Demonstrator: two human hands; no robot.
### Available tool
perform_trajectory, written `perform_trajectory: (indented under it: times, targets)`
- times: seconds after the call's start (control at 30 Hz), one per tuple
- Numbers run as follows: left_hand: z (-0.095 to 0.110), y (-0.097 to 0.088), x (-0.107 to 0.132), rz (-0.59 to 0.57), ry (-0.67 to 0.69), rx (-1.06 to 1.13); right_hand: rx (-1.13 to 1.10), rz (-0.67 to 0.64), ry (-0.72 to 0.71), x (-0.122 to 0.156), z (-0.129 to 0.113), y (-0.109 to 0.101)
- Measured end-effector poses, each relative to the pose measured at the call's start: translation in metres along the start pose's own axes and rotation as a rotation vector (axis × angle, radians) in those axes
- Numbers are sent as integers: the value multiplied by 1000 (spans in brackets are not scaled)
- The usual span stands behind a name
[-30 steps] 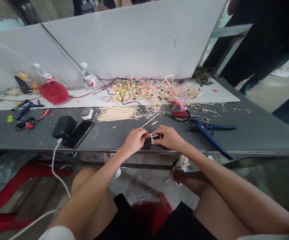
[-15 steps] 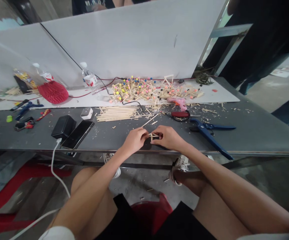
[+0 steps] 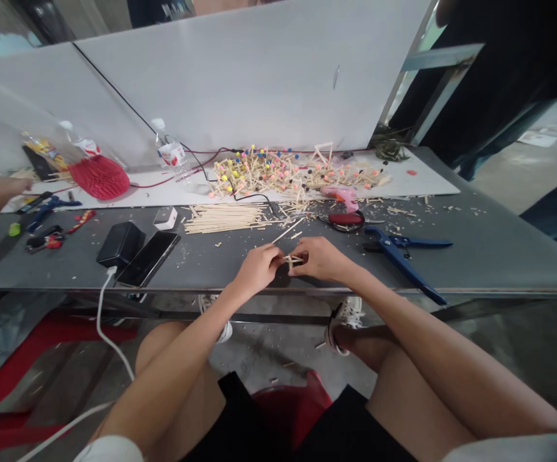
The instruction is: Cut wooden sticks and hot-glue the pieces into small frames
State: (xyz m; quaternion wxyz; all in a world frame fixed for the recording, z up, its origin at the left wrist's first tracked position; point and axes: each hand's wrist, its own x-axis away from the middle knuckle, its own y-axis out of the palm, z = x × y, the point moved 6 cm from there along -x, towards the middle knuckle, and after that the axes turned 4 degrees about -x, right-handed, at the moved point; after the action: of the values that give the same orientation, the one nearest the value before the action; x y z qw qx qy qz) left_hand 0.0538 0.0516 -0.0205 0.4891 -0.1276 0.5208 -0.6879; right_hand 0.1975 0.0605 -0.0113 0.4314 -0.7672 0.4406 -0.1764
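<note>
Between my two hands is a small frame of pale wooden sticks (image 3: 291, 260), held just above the table's front edge. My left hand (image 3: 260, 267) pinches its left end with thumb and fingers. On the other side, my right hand (image 3: 323, 259) grips the frame, thumb below and fingers above. Parts of the frame are hidden by the fingers. A loose wooden stick (image 3: 288, 230) lies just beyond my hands. Farther back is a bundle of long thin sticks (image 3: 225, 218), and behind it a heap of short stick pieces with coloured balls (image 3: 259, 170).
Right of my hands lie blue-handled cutters (image 3: 406, 263); a pink glue gun (image 3: 343, 197) lies behind. Leftward are a phone (image 3: 149, 258), a black power block (image 3: 120, 245) and a small white box (image 3: 165, 219). Another person's hand (image 3: 16, 186) reaches in at far left.
Another person's arm has come into view at the far left. My hands keep hold of the stick frame with hardly any movement; the view has shifted slightly.
</note>
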Motion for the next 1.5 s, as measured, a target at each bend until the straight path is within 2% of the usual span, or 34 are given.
perform_trajectory:
  times: [0.33, 0.83, 1.0, 1.13, 1.5]
  targets:
    - [1, 0, -1, 6, -1, 2, 26, 1, -7, -2, 2, 2]
    - [1, -3, 1, 7, -37, 37, -120, 141, 17, 8, 4, 1]
    - [2, -3, 2, 12, -28, 31, -52, 114, -23, 9, -1, 0]
    - [2, -1, 2, 12, -7, 8, 9, 43, 11, 6, -2, 1]
    - [1, 2, 1, 6, 20, 2, 7, 7, 24, 3, -1, 0]
